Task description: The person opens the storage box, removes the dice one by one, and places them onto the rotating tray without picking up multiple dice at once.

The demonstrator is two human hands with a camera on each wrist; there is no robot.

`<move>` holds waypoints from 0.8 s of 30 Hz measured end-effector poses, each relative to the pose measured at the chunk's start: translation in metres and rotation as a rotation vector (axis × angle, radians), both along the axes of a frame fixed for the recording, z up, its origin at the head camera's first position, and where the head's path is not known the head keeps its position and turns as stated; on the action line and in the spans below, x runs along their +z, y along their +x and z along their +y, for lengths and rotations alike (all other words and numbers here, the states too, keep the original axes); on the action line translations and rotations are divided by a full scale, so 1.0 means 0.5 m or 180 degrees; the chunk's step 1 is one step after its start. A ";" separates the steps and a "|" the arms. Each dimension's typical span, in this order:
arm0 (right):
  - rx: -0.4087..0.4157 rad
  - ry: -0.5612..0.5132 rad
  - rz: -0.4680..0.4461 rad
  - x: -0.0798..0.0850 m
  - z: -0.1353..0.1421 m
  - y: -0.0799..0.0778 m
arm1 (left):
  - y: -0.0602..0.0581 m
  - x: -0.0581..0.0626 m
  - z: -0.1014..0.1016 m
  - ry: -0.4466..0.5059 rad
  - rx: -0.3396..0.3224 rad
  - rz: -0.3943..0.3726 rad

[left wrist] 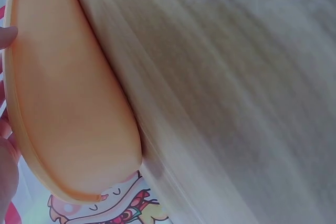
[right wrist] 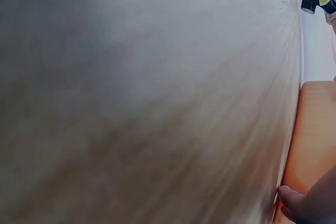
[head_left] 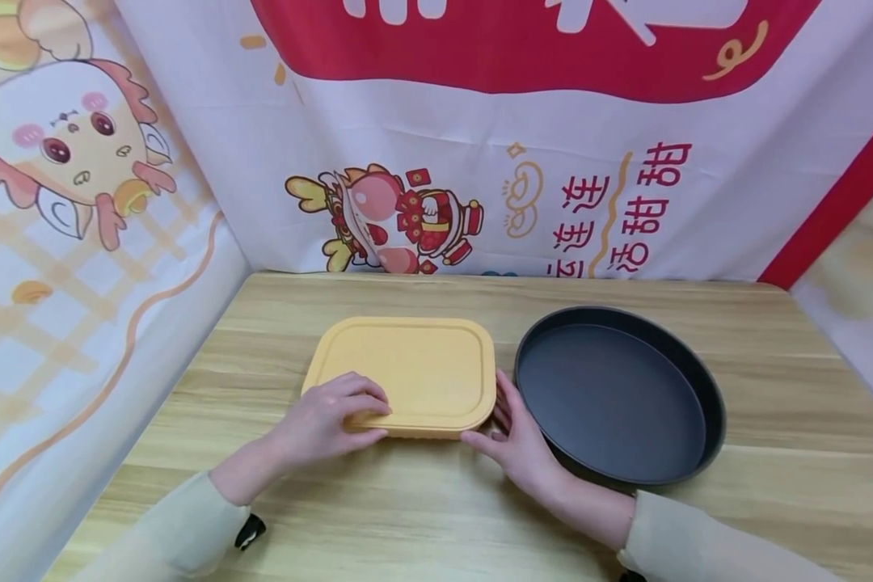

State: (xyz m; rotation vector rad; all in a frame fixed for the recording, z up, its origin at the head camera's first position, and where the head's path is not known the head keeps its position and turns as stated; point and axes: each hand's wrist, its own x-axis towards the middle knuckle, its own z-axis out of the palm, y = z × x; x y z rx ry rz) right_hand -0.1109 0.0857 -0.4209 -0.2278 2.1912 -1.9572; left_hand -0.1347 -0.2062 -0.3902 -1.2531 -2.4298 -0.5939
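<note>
A yellow rectangular storage box with rounded corners sits on the wooden table, topped by a flat lid of the same color. My left hand pinches the lid's front left edge, fingers curled on top and the thumb at the rim; the left wrist view shows that thumb on the rim. At the front right corner, my right hand holds the box, its thumb at the front and its fingers along the right side. The right wrist view has the right thumb low on the box wall, close to the tabletop.
Just right of my right hand stands a round, dark grey baking pan, with its rim near my fingers and wrist. A printed cloth hangs behind the wooden table, and another patterned cloth borders its left side.
</note>
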 end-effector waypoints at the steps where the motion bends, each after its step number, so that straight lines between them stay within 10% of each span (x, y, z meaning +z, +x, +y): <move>1: 0.0002 -0.0005 -0.0004 0.000 0.000 0.000 | 0.000 0.000 0.000 0.0008 0.0002 -0.0012; 24: -0.0075 -0.0026 0.0083 0.001 -0.002 -0.001 | -0.003 -0.003 -0.004 0.0335 -0.0224 -0.0004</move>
